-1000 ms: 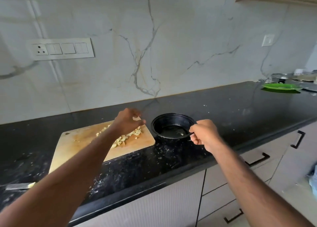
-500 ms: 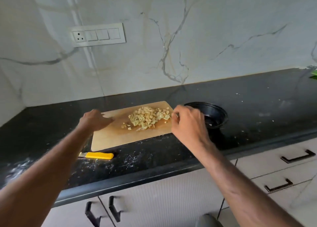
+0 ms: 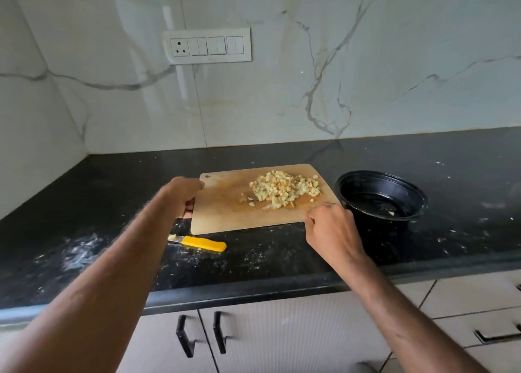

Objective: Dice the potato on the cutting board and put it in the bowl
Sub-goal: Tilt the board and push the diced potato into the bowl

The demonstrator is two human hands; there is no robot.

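A pile of pale diced potato (image 3: 284, 190) lies on the right half of the wooden cutting board (image 3: 225, 212), which sits on the black counter. My left hand (image 3: 183, 195) grips the board's left edge, fingers curled under it. My right hand (image 3: 329, 226) grips the board's near right corner. The black bowl (image 3: 380, 196) stands just right of the board, with only a few bits inside. A knife with a yellow handle (image 3: 203, 243) lies on the counter in front of the board.
The black counter (image 3: 465, 175) is speckled with white residue and meets a marble wall behind and a corner at the left. A switch panel (image 3: 207, 45) is on the wall. Cabinet doors with black handles (image 3: 184, 339) are below.
My left hand left the potato pile and took hold of the board's left edge. My right hand left the bowl and moved to the board's right corner. The view swung left.
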